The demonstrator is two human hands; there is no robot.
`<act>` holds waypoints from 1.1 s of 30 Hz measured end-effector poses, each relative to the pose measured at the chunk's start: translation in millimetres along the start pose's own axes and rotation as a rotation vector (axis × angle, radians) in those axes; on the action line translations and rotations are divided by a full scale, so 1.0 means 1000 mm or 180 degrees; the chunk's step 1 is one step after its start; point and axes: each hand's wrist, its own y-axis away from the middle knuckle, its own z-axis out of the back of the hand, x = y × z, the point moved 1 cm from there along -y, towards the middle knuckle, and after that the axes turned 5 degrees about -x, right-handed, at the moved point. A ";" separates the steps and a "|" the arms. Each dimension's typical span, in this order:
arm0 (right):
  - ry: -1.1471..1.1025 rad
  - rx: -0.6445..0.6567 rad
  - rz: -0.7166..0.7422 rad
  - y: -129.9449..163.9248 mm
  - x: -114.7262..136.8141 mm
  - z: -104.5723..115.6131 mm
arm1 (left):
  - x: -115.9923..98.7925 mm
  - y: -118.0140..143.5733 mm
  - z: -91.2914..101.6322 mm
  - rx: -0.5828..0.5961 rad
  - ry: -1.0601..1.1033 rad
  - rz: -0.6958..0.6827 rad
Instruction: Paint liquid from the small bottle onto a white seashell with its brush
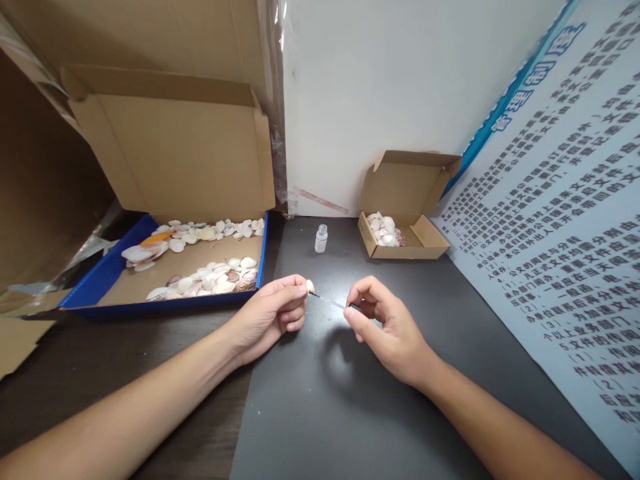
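My left hand (280,310) pinches a small pale seashell (310,287) between thumb and fingertips. In my right hand (385,323) is the black cap of a brush applicator (333,302), held between thumb and forefinger. Its thin clear stem points left, and the dark brush tip meets the lower edge of the shell; whether it presses on it I cannot tell. Beyond the hands a small clear glass bottle (321,240) with a white label stands upright, uncapped, on the dark grey mat (300,400).
At the left lies an opened blue-sided cardboard box (135,283) with rows of seashells (210,279). A smaller cardboard box (407,252), lid up, holds white shells (384,230) at the back right. A white panel (400,80) stands behind, and a printed sheet (560,233) slants along the right.
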 end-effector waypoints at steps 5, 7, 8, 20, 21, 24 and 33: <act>0.0259 -0.0184 0.0025 0.000 0.002 0.001 | -0.001 0.000 -0.001 -0.0027 -0.0021 0.0012; 0.0184 -0.0123 0.0080 0.001 0.003 0.001 | -0.001 0.000 -0.001 -0.0047 0.0004 0.0011; 0.0185 -0.0101 0.0093 0.001 0.003 0.001 | -0.001 0.000 -0.001 -0.0052 0.0016 0.0009; -0.0181 -0.0097 0.0088 0.002 0.002 0.000 | 0.000 0.000 -0.001 -0.0079 -0.0126 -0.0071; -0.0144 -0.0113 0.0107 0.002 0.002 0.000 | 0.000 0.000 -0.001 -0.0085 -0.0123 -0.0073; 0.0194 -0.0193 0.0053 0.001 0.003 0.000 | 0.000 0.000 -0.002 -0.0109 -0.0127 -0.0079; 0.0077 -0.0184 0.0063 0.002 0.004 -0.001 | 0.000 0.001 -0.002 -0.0112 -0.0138 -0.0076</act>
